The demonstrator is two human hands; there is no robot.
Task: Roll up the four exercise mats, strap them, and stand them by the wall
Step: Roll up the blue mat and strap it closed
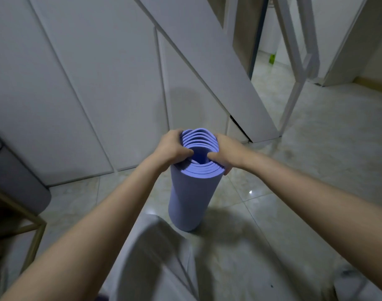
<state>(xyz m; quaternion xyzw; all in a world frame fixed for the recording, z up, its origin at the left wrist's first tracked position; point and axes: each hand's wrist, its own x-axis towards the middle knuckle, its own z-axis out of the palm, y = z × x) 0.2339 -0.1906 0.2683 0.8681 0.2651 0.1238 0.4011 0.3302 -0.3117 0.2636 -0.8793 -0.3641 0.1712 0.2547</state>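
**A:** Where is the mat?

**B:** The rolled purple exercise mat (192, 192) stands on end on the tiled floor (272, 213). It is near the white panelled wall (98, 83) but not against it.

**A:** And the hands?

**B:** Both are at its top rim. The left hand (172, 148) grips one side and the right hand (226, 154) grips the opposite side. Each has its thumb hooked over the edge into the hollow core and its fingers curled round the outside, so each is pinching the stacked layers.

**A:** Why hold it like that?

**B:** I'd say to stop the coils springing loose and to keep the roll upright. The layers at the top look wavy and slack, and no strap shows round it.

**A:** How are the arms placed?

**B:** Both forearms reach forward and down, converging on the roll, with the wrists about level. The arms are bare. My guess is the mat needs tightening or strapping before it goes to the wall.
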